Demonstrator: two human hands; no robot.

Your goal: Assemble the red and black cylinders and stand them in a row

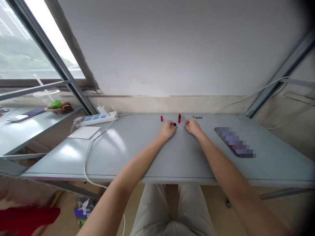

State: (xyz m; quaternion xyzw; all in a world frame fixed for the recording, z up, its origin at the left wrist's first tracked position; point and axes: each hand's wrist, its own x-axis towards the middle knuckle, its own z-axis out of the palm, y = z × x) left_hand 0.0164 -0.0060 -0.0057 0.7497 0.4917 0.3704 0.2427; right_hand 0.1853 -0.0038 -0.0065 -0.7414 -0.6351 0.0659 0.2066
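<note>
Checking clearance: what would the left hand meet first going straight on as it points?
Probably the red-and-black item just ahead of the left hand; depth is unclear, so a near miss is possible.

Single head-worn view, wide, facing forward and down over a grey desk [182, 157], wall [182, 49] ahead, lap [172, 226] below.
</note>
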